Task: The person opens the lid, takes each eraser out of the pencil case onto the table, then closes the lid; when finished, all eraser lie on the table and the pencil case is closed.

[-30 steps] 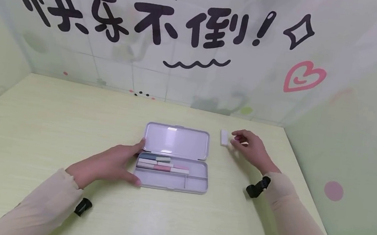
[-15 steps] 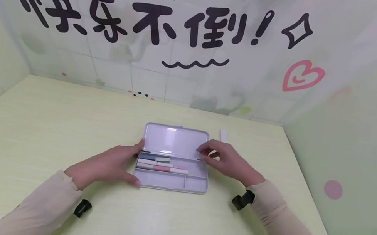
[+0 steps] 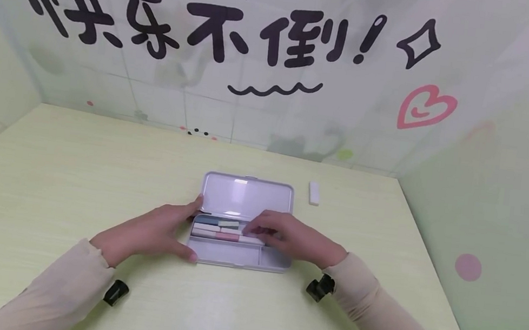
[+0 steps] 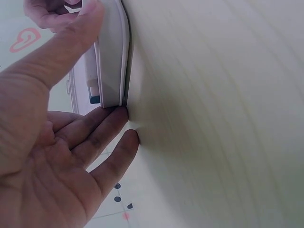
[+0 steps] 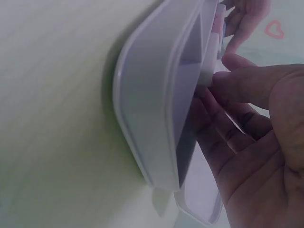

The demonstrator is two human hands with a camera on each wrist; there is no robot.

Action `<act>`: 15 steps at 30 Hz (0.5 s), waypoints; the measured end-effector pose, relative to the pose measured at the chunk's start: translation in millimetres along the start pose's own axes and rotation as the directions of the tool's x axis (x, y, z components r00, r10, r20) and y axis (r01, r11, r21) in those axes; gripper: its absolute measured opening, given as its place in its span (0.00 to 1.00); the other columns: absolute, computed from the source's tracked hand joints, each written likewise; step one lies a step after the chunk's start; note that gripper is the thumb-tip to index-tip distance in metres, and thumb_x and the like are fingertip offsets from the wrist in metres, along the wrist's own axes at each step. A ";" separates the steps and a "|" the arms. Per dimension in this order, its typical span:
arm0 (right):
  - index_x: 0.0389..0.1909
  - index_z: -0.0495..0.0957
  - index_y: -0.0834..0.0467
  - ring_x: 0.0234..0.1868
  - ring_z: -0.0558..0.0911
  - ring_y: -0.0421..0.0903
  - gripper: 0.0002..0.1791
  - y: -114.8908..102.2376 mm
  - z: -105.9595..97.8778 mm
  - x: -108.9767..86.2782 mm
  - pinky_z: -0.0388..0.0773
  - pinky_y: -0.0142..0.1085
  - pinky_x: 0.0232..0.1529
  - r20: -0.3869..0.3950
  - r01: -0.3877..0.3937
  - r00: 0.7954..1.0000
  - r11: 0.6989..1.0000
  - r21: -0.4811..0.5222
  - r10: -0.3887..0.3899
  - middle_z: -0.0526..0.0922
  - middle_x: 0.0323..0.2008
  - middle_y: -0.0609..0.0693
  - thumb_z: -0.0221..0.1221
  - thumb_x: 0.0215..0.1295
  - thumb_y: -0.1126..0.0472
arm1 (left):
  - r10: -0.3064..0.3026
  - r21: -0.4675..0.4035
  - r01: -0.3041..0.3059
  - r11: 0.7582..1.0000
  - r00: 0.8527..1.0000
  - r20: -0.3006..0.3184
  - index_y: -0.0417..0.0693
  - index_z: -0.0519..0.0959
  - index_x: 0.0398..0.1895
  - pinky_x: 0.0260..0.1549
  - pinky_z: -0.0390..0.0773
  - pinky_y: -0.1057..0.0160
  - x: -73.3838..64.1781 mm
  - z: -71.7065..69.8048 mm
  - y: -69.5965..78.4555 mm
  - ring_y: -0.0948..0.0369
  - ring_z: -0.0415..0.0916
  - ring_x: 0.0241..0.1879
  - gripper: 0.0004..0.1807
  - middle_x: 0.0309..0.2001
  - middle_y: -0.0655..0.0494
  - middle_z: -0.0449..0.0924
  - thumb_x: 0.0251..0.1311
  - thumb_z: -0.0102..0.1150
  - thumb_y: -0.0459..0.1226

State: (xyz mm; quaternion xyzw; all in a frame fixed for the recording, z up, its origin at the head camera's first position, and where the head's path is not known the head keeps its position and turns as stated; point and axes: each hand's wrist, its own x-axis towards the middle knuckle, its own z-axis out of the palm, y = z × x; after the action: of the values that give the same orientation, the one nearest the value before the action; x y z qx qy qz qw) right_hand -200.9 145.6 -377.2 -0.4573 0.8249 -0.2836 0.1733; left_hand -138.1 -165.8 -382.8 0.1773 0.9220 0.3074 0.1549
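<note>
A pale lilac pencil case [image 3: 222,251] lies with its lid [image 3: 246,195] folded back. Its rear compartment holds several capped markers, among them a pink-and-white marker [image 3: 227,236] in front and a blue one [image 3: 206,220] behind. My left hand [image 3: 154,231] holds the case by its left end, thumb at the front edge and fingers at the back, as the left wrist view [image 4: 71,137] shows. My right hand [image 3: 290,236] reaches over the right end, thumb and fingers pinching at the markers' right ends. In the right wrist view, the thumb [image 5: 237,85] meets a white marker end [image 5: 206,71].
A small white block like an eraser [image 3: 314,193] lies on the table [image 3: 132,297], right of the lid. Behind the table stands a wall covering [image 3: 156,87] with large black characters, and side panels [image 3: 498,224] flank it. Each wrist wears a black camera [image 3: 321,287].
My right hand has come from beside the white block, leftward and nearer, past the lid to the markers in the case. My left hand has kept its place on the case.
</note>
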 end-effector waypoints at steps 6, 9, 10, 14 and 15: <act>0.57 0.85 0.52 0.54 0.83 0.39 0.15 3.4 2.6 2.0 0.83 0.33 0.60 0.010 -0.026 1.000 1.000 0.013 0.026 0.87 0.52 0.45 0.58 0.76 0.68 | -0.005 -0.011 0.005 1.000 1.000 0.002 0.35 0.46 0.84 0.77 0.64 0.38 -0.6 1.0 -1.2 0.41 0.61 0.80 0.69 0.78 0.40 0.67 0.49 0.83 0.51; 0.58 0.85 0.51 0.56 0.83 0.39 0.16 5.3 3.2 1.6 0.83 0.34 0.62 0.011 -0.039 0.999 0.999 0.026 0.039 0.87 0.54 0.44 0.58 0.76 0.68 | -0.003 -0.015 0.003 1.000 1.000 0.003 0.35 0.46 0.84 0.77 0.63 0.38 -0.9 0.7 -0.4 0.41 0.61 0.80 0.69 0.78 0.40 0.67 0.49 0.83 0.51; 0.58 0.85 0.51 0.56 0.83 0.39 0.16 5.3 3.0 1.4 0.83 0.34 0.62 0.011 -0.041 0.999 0.999 0.028 0.041 0.87 0.55 0.44 0.59 0.76 0.68 | -0.003 -0.014 0.003 1.000 1.000 0.003 0.34 0.46 0.84 0.77 0.63 0.38 -1.0 0.6 -0.1 0.41 0.61 0.80 0.69 0.78 0.40 0.67 0.49 0.83 0.51; 0.56 0.86 0.52 0.56 0.84 0.40 0.15 6.2 2.4 1.9 0.83 0.34 0.61 0.005 -0.052 0.999 0.998 0.031 0.052 0.88 0.55 0.44 0.60 0.75 0.68 | -0.005 -0.011 0.005 1.000 1.000 0.002 0.34 0.46 0.84 0.77 0.63 0.38 -1.4 0.3 1.0 0.41 0.61 0.80 0.69 0.78 0.39 0.66 0.49 0.83 0.51; 0.56 0.86 0.52 0.56 0.84 0.40 0.15 6.3 2.1 2.1 0.83 0.34 0.60 0.004 -0.052 0.999 0.998 0.031 0.051 0.88 0.54 0.44 0.60 0.75 0.68 | -0.005 -0.009 0.005 1.000 1.000 0.001 0.34 0.46 0.84 0.77 0.63 0.38 -1.4 0.4 1.0 0.41 0.60 0.80 0.69 0.78 0.39 0.66 0.49 0.83 0.51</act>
State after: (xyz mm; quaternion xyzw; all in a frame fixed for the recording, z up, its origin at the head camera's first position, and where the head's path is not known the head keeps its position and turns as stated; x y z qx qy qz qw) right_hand -205.1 145.8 -382.9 -0.4336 0.8316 -0.2912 0.1888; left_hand -136.5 -165.5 -382.2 0.1744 0.9210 0.3112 0.1568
